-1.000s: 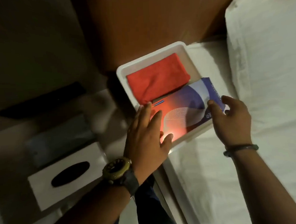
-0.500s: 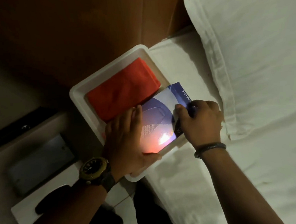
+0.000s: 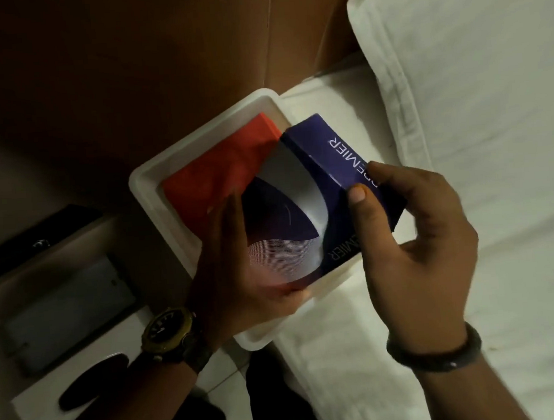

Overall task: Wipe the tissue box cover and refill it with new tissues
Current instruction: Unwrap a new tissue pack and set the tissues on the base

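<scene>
A blue and white tissue pack [image 3: 301, 202] marked PREMIER is tilted up out of the white tray [image 3: 156, 171]. My left hand [image 3: 241, 277] grips its near left end, thumb under the corner. My right hand [image 3: 410, 234] grips its right side, thumb on the blue face and fingers behind. A folded red cloth [image 3: 215, 178] lies in the tray under the pack's far edge. The white tissue box cover [image 3: 45, 415] with its dark oval slot sits at the lower left, partly hidden by my left forearm.
The tray rests on the edge of a white bed [image 3: 408, 364], with a pillow [image 3: 472, 84] at the right. A wooden headboard [image 3: 194, 52] rises behind. A grey flat object [image 3: 67, 307] and a dark one [image 3: 37, 237] lie on the bedside surface at the left.
The tissue pack lay flat in the tray; both hands have taken hold of it and lifted its right side up. The view has shifted, pushing the box cover toward the lower left corner.
</scene>
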A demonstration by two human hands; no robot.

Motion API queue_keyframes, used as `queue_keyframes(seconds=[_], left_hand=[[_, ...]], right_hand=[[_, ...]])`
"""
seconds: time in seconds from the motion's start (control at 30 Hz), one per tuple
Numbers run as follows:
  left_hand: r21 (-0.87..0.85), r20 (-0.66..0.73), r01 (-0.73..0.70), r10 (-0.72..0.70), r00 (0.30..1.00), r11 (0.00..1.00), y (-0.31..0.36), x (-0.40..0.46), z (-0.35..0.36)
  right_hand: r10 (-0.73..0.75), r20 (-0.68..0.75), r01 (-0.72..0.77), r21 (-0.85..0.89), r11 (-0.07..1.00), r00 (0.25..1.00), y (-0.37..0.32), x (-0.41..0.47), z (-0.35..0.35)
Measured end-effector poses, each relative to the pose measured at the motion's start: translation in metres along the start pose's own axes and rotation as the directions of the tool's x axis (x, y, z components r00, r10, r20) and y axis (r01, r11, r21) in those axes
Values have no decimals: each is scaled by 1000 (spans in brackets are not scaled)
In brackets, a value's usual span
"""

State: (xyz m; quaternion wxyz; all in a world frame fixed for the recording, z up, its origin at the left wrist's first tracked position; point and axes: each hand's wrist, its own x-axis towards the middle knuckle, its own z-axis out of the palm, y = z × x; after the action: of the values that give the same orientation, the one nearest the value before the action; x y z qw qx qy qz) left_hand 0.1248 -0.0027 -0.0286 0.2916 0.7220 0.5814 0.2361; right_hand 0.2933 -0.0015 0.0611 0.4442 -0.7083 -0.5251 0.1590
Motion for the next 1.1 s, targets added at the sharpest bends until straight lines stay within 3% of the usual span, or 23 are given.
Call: queue_keyframes(seconds=[0.17,0.2,0.27,0.33,0.4,0.5,0.6,0.67,0.83,0.97,1.03,1.1], left_hand=[[-283,134,161,-127,983,945,12,-6,-39],[-432,171,237,-180,969,870,15,-11,-51],[-710,250,366,-270,930,602,25,-19,-75],[-785,264,418,-364,893,457,42,-22,-92],[-781,231,449,-467,854,434,62,-21,-101],[-713,184,505,-565,804,487,83,-16,-104],[-743,184,500,-584,791,444,83,-11,-106],[-789,214,467,-535,818,399,77,-13,-111],[-716,137,374,-407,903,590,53,-26,-112],[-284,-75,177,-206,976,942,51,-35,-106],[-144,-181,72,-98,979,987,55,-37,-105],[-97,-187,60,-77,979,993,62,-36,-105]], right_hand=[[-211,82,214,-35,976,974,-35,-32,-2],[-230,105,232,-5,973,967,-38,-42,-1],[-236,150,226,81,971,960,-40,-61,3],[-204,199,168,183,969,958,-42,-78,5],[-162,217,103,258,961,963,-44,-87,3],[-53,235,-32,343,939,970,-46,-88,-1],[19,253,-125,409,904,967,-49,-80,-4],[22,242,-117,388,914,970,-48,-71,-7],[-6,293,-54,197,979,956,-44,-52,-8],[-77,355,67,41,997,932,-48,-52,-4],[-91,341,92,13,996,936,-51,-51,-4],[-85,346,100,-25,995,934,-54,-49,-5]])
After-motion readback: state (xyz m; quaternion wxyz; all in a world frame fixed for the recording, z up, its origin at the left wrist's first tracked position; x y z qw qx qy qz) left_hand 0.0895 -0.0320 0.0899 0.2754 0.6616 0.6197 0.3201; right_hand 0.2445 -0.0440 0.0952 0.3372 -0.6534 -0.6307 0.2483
